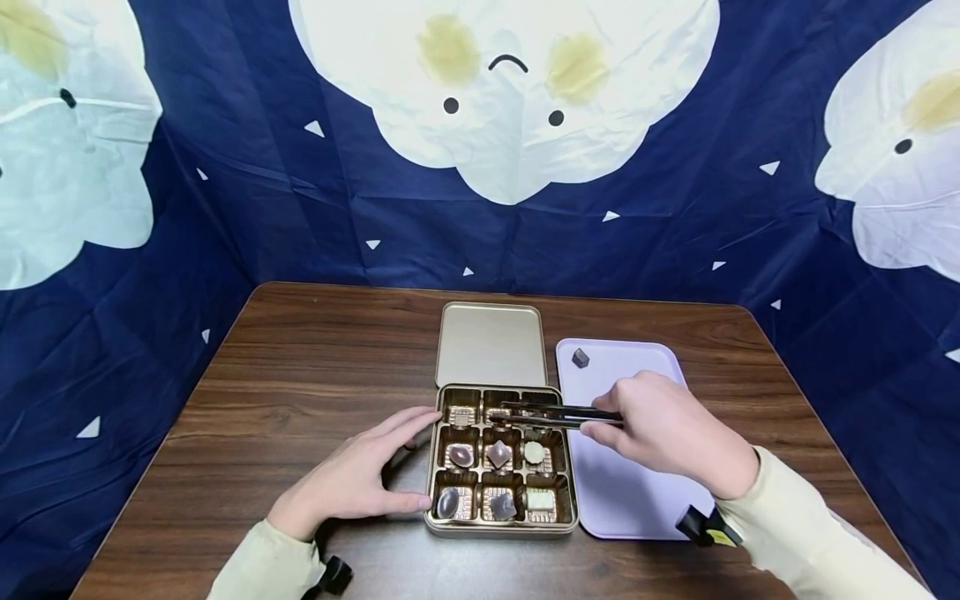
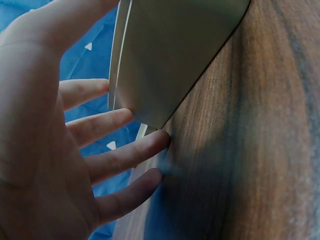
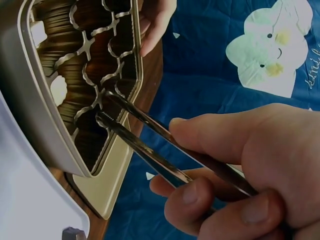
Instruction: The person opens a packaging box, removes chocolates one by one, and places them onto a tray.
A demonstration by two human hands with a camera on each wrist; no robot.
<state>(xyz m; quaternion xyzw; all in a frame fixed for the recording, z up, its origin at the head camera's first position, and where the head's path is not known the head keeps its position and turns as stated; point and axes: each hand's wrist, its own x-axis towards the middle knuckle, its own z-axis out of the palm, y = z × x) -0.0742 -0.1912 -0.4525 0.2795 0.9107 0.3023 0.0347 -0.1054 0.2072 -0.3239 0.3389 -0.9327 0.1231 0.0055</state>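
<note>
A gold tin (image 1: pixel 501 531) with a brown-gold divided liner stands on the table. Its middle row holds a dark oval chocolate (image 1: pixel 461 455), a purplish diamond-shaped one (image 1: pixel 498 454) and a white flower-shaped one (image 1: pixel 534 452). In the front row lie a dark oval chocolate (image 1: pixel 447 502), a dark angular one (image 1: pixel 502 506) and a white square one (image 1: pixel 540 500). My right hand (image 1: pixel 667 425) grips dark metal tweezers (image 3: pixel 150 152), whose tips stand apart over the back row. Whether anything lies under them is unclear. My left hand (image 1: pixel 356 479) rests against the tin's left side, fingers spread.
A lilac tray (image 1: pixel 622 492) lies right of the tin, with a dark cube-shaped chocolate (image 1: pixel 580 358) near its back left corner. Behind the tin lies its pale gold lid (image 1: pixel 491 346). A blue cloud-patterned cloth (image 1: pixel 300 208) hangs around the wooden table (image 1: pixel 315 358).
</note>
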